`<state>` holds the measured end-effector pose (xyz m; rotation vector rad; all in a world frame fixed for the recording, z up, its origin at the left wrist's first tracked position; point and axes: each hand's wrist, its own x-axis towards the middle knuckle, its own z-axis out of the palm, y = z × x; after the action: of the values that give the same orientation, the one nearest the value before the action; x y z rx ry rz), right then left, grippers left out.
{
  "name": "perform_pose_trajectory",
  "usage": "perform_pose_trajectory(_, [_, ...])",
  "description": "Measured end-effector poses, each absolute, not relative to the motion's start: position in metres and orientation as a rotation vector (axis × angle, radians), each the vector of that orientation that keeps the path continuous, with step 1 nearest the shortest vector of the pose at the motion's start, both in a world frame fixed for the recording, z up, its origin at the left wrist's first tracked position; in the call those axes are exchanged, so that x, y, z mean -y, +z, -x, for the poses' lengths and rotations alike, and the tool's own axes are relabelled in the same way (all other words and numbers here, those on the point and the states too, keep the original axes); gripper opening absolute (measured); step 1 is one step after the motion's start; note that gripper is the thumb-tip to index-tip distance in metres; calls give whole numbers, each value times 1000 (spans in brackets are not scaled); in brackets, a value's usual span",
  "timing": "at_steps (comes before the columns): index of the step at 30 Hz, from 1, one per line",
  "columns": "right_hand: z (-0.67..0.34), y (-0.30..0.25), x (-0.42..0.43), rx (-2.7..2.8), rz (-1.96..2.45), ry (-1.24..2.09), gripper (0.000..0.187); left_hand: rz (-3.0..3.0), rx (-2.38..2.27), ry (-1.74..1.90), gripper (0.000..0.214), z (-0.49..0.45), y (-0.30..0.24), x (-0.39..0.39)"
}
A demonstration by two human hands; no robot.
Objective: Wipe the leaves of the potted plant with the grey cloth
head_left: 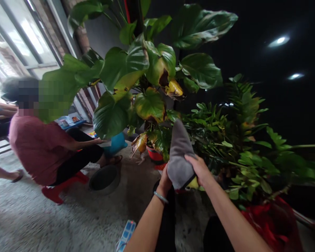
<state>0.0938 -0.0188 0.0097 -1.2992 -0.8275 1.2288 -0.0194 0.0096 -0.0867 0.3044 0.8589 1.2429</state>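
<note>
My left hand (165,182) and my right hand (201,170) both grip a grey cloth (179,155) folded around a leaf, whose yellow-green tip (193,183) pokes out below. The left hand holds the cloth from underneath, a bangle on its wrist. The right hand's fingers close over the cloth from the right. The leaf belongs to a large-leaved potted plant (136,70) in a red pot (155,154) directly ahead of me.
A person in a pink shirt (39,147) squats on a red stool (58,190) at left, beside a grey basin (105,179) and a blue container (117,143). Dense green plants (241,147) fill the right. A red bag (275,224) lies lower right.
</note>
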Motion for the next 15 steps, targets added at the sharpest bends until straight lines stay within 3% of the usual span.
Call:
perform_pose_trajectory(5, [-94, -12, 72, 916, 1392, 1432, 30, -304, -747, 1226, 24, 29, -100, -17])
perform_pose_trajectory(11, [-109, 41, 48, 1030, 1156, 1101, 46, -333, -687, 1253, 21, 23, -112, -20])
perform_pose_trajectory(15, [-105, 10, 29, 780, 1308, 1165, 39, -342, -663, 1194, 28, 18, -105, -22])
